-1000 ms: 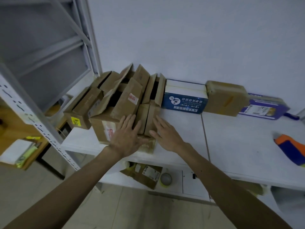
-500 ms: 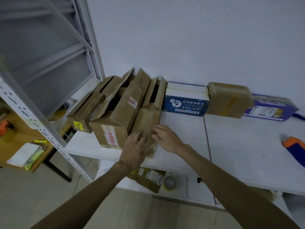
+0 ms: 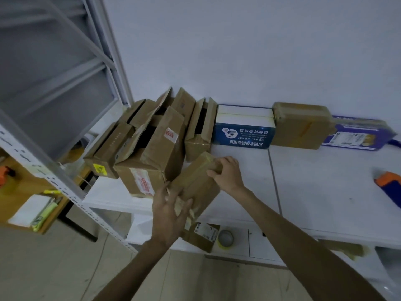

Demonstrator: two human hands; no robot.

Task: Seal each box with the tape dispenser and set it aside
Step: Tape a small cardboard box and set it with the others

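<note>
**Head view: one box drawn out of the row.** Half a second ago the small brown box lay square against the cluster of open boxes with both hands laid on top of it. It now sits slewed on a diagonal and tilted, its far end clear of the row beyond the hands and its near end over the front edge of the worktop. The box has therefore been singled out for handling. Taping has probably not begun, since neither hand carries a tool.

**Hands.** The left hand grasps the near end, its fingers spread and curled round the crumpled, glossy wrapping there; motion blur hides the exact finger placement. The right hand grips the far upper corner, with its fingers hooked over the edge.

**Surroundings.** The flaps of the held box lie closed under a shiny strip, though whether that seam is fully sealed cannot be told. An orange and blue object, probably the tape dispenser, lies well apart to the right of the right hand. A tape roll stands on the lower shelf, below and between the forearms. A blue printed box stands beyond the right hand, against the wall.
</note>
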